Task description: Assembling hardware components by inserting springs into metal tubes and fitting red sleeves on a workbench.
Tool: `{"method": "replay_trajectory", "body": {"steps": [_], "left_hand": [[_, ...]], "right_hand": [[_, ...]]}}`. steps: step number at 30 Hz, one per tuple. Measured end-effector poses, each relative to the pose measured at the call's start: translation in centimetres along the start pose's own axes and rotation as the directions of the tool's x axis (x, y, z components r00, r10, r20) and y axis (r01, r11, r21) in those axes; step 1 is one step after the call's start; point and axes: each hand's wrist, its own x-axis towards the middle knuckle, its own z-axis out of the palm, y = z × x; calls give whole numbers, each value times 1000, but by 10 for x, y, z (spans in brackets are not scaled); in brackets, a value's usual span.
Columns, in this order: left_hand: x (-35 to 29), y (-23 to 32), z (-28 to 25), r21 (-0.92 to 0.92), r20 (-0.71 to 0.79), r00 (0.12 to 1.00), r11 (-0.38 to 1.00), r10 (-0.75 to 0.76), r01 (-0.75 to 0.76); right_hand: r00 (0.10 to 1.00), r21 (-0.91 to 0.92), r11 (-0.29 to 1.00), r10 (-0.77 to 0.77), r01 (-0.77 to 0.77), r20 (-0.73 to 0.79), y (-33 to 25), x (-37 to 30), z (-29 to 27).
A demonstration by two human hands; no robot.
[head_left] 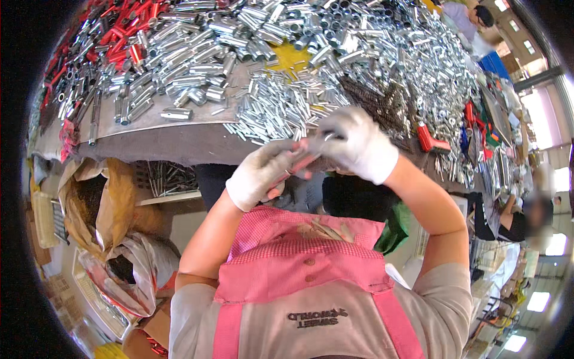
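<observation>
Both my hands wear whitish gloves with bare fingertips on the left and meet just past the table's near edge. My left hand (256, 178) is closed round a short metal tube (303, 160), held at a slant. My right hand (357, 143) is at the tube's far end, its fingers pinched together. What those fingers hold is too small and blurred to name. Just beyond my hands lies a heap of thin metal pins (272, 107). Dark coil springs (373, 94) are piled beyond my right hand.
Shiny metal tubes (191, 51) cover much of the table (206, 113). Red parts (128, 27) lie far left, and a red-handled tool (427, 139) lies right. Open sacks (98, 203) stand below the table at left. Other people (466, 21) are at the right.
</observation>
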Motion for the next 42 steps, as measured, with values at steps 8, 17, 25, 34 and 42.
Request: {"method": "replay_trajectory", "body": {"steps": [8, 17, 25, 34, 42], "left_hand": [[-6, -15, 4, -33, 248, 953, 981, -175, 189], [-6, -20, 22, -41, 141, 948, 955, -285, 293], [-14, -41, -6, -311, 54, 995, 945, -86, 98], [-15, -57, -15, -563, -1, 997, 824, -72, 59], [-15, -52, -12, -541, -81, 994, 841, -74, 18]], "right_hand": [[773, 759, 261, 438, -597, 458, -10, -32, 8], [669, 753, 116, 559, -648, 489, -39, -20, 28], [724, 392, 701, 680, -595, -116, -12, -18, 49], [818, 71, 861, 502, -504, -281, 20, -20, 89], [738, 91, 819, 553, -566, -386, 17, -6, 78]]}}
